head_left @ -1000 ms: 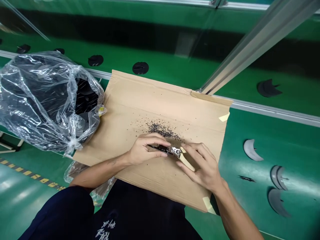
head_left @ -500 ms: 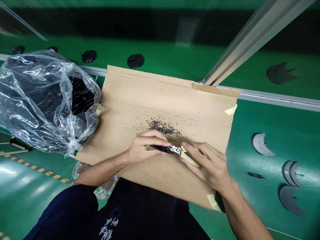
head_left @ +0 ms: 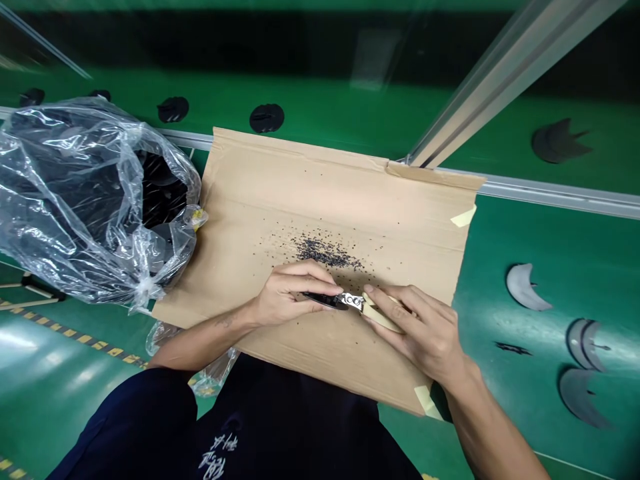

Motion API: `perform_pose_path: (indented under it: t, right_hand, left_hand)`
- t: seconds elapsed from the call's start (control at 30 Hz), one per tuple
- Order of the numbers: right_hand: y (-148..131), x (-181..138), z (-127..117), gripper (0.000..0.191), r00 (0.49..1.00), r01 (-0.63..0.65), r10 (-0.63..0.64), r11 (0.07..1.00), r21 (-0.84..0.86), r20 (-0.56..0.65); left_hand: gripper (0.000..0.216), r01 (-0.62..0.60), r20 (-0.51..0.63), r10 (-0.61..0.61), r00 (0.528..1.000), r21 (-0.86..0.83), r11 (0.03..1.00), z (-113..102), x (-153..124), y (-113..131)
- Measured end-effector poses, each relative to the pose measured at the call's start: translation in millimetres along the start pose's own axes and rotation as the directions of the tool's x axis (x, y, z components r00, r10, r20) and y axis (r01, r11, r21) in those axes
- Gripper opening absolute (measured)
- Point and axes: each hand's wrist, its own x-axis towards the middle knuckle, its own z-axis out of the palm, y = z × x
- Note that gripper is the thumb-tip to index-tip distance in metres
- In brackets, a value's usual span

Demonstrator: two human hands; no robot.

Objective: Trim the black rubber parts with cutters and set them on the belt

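My left hand (head_left: 295,292) pinches a thin black plastic part (head_left: 327,301) between thumb and fingers, above the cardboard sheet (head_left: 300,193). In my right hand (head_left: 420,327) is a pair of cutting pliers (head_left: 370,308) with pale yellow handles and a shiny metal head. The pliers' head points left and meets the right end of the black part; the jaw tips are partly hidden by my left fingertips. Just beyond my hands lies a scatter of small black plastic bits (head_left: 325,252) on the cardboard.
A clear plastic bag (head_left: 95,207) holding dark parts stands left of the cardboard. Grey curved parts (head_left: 525,287) lie on the green surface at right, and round black pieces (head_left: 267,118) lie beyond the far edge. A metal post (head_left: 500,87) rises at the back right.
The pliers and the black part stay together, with only a very slight shift of the right hand. The whole view has moved a little.
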Motion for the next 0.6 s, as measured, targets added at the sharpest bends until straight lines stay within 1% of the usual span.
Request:
perform_pose_path:
  t: [0.1, 0.17, 0.23, 0.27, 0.3, 0.37, 0.43, 0.47, 0.5, 0.53, 0.57, 0.6]
  right_hand:
    - [0.1, -1.9, 0.2, 0.042, 1.0, -0.005, 0.005, 1.0, 0.014, 0.003]
    - [-0.3, -0.8, 0.5, 0.044, 1.0, -0.005, 0.005, 1.0, -0.003, -0.008]
    - [-0.9, 1.8, 1.0, 0.044, 0.999, -0.009, 0.007, 0.997, -0.071, -0.038]
    - [-1.4, 3.3, 1.3, 0.043, 0.999, -0.015, 0.009, 0.993, -0.12, -0.054]
    - [-1.9, 4.8, 1.7, 0.042, 0.998, -0.021, 0.01, 0.985, -0.169, -0.068]
    - [-3.1, 7.2, 2.4, 0.039, 0.996, -0.027, 0.005, 0.968, -0.249, -0.089]
    - [-4.1, 8.5, 2.7, 0.037, 0.995, -0.025, -0.006, 0.953, -0.303, -0.101]
    - [-4.4, 8.9, 2.8, 0.037, 0.994, -0.029, -0.005, 0.947, -0.319, -0.107]
    - [-4.6, 9.0, 2.7, 0.037, 0.994, -0.038, 0.001, 0.944, -0.326, -0.112]
    - [-4.6, 9.0, 2.7, 0.038, 0.993, -0.053, 0.015, 0.945, -0.322, -0.118]
    - [-4.3, 8.8, 2.7, 0.04, 0.992, -0.072, 0.035, 0.95, -0.305, -0.125]
    - [-3.9, 8.5, 2.9, 0.042, 0.989, -0.091, 0.055, 0.957, -0.277, -0.134]
  left_hand:
    - [0.024, -0.009, 0.007, 0.009, 1.0, 0.008, 1.0, -1.0, 1.2, 1.3]
    - [0.023, -0.01, 0.017, 0.009, 1.0, 0.043, 0.999, -3.1, 2.2, 2.5]
    - [0.023, -0.043, 0.026, 0.039, 0.999, 0.136, 0.99, -6.0, 2.8, 3.8]
    - [0.024, -0.087, 0.036, 0.081, 0.996, 0.21, 0.974, -7.4, 2.6, 4.6]
    - [0.025, -0.141, 0.061, 0.128, 0.99, 0.302, 0.943, -8.6, 2.2, 5.3]
    - [0.028, -0.251, 0.156, 0.199, 0.968, 0.498, 0.83, -10.2, 0.3, 6.5]
    - [0.032, -0.301, 0.232, 0.195, 0.953, 0.643, 0.704, -10.8, -2.0, 7.3]
    - [0.034, -0.294, 0.23, 0.185, 0.955, 0.693, 0.658, -10.9, -3.0, 7.5]
    - [0.035, -0.275, 0.2, 0.188, 0.962, 0.725, 0.632, -10.9, -3.8, 7.6]
    - [0.035, -0.241, 0.143, 0.203, 0.969, 0.735, 0.634, -10.8, -4.2, 7.6]
    - [0.033, -0.189, 0.065, 0.206, 0.976, 0.717, 0.671, -10.7, -4.2, 7.5]
    - [0.03, -0.116, -0.026, 0.176, 0.984, 0.658, 0.744, -10.4, -3.8, 7.2]
